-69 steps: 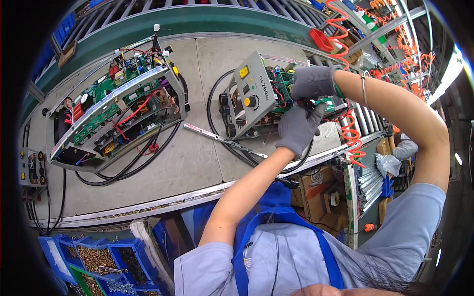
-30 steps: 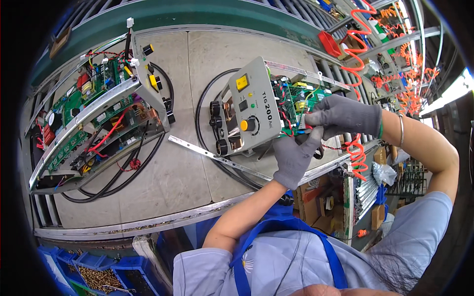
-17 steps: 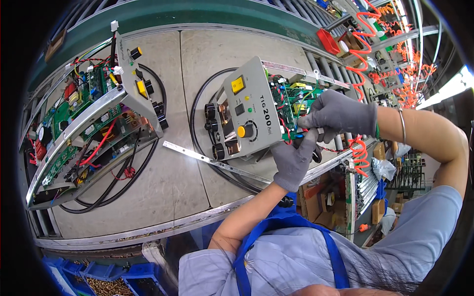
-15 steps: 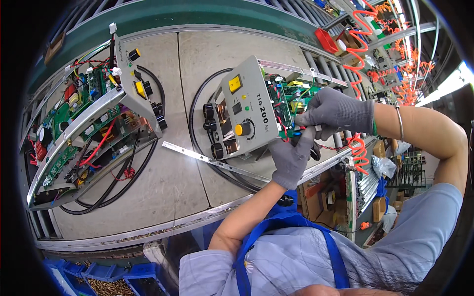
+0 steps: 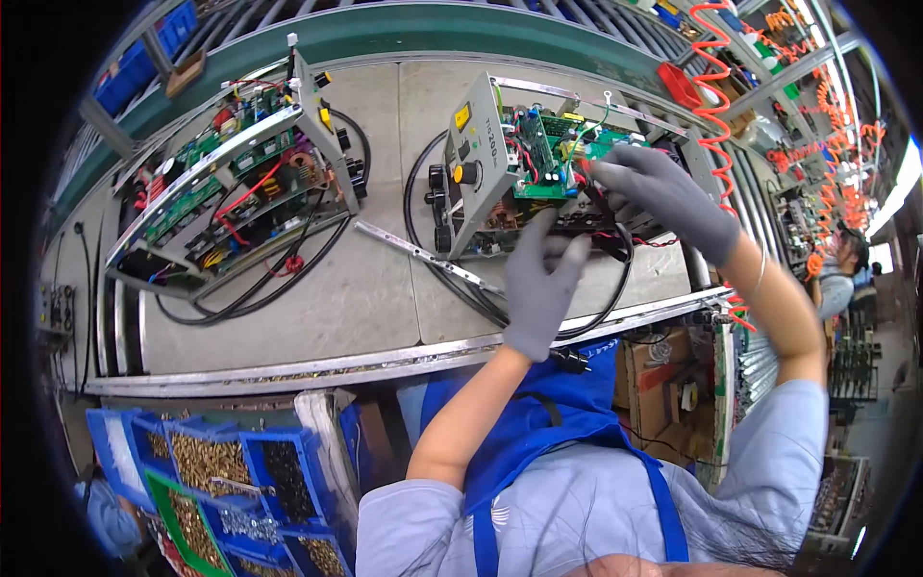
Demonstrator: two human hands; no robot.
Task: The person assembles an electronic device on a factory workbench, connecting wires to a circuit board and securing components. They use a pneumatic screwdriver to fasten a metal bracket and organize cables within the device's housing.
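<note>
A welding machine [image 5: 486, 178] with a grey front panel, yellow switch and yellow-tipped knob stands on the bench, its cover off. Inside are a green circuit board [image 5: 548, 135] and several wires. My left hand [image 5: 543, 288], in a grey glove, is beside its near lower side, fingers apart and holding nothing. Over the machine's near right part is my right hand [image 5: 663, 197], also gloved and slightly blurred. Its fingers are stretched out close to red and black wires, and I see nothing gripped in them. A black power cable [image 5: 627, 274] loops beneath the hands.
To the left stands a second uncovered welding machine [image 5: 231, 188] with its own cable. A perforated metal strip [image 5: 413, 248] lies between them. Blue bins [image 5: 207, 452] of small brass and black parts sit below the bench edge. An orange coiled hose [image 5: 713, 106] hangs at the right.
My hands were together at the wires beside the board; now they are apart, the left lower and open, the right spread above the machine. The view has shifted, showing more of the bins.
</note>
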